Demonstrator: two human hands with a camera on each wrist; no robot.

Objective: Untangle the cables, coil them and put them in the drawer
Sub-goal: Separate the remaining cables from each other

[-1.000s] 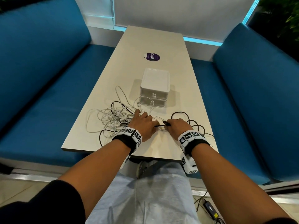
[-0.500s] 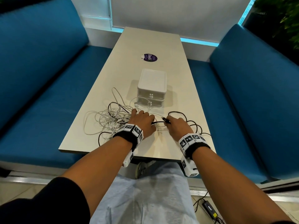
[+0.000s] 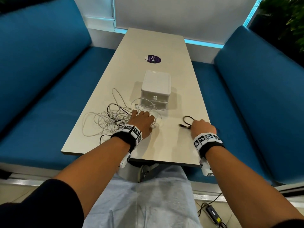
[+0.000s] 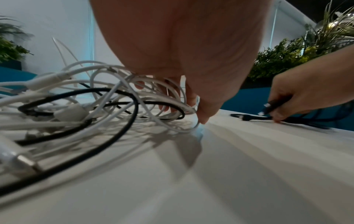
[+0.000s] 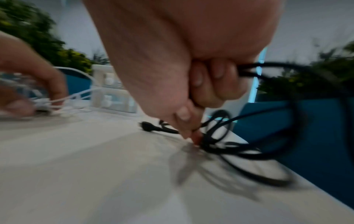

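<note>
A tangle of white and black cables [image 3: 108,120] lies on the near left of the table. My left hand [image 3: 143,120] sits on its right edge, fingers curled into the white loops [image 4: 172,97], thumb tip on the tabletop. My right hand [image 3: 202,129] is well off to the right near the table's edge and grips a black cable [image 3: 187,120] in curled fingers [image 5: 208,84]; its plug [image 5: 149,126] lies on the table and its loops [image 5: 249,148] trail under the hand. Behind the tangle stands a white two-drawer box [image 3: 155,89] with both drawers shut.
Blue padded benches [image 3: 41,96] flank the narrow beige table [image 3: 164,145] on both sides. A purple round sticker [image 3: 153,58] lies beyond the box. The table's right edge is just past my right hand. A power adapter [image 3: 213,214] lies on the floor.
My right hand has pulled away to the right with the black cable, so a wide gap now separates the two hands. My left hand has stayed on the tangle.
</note>
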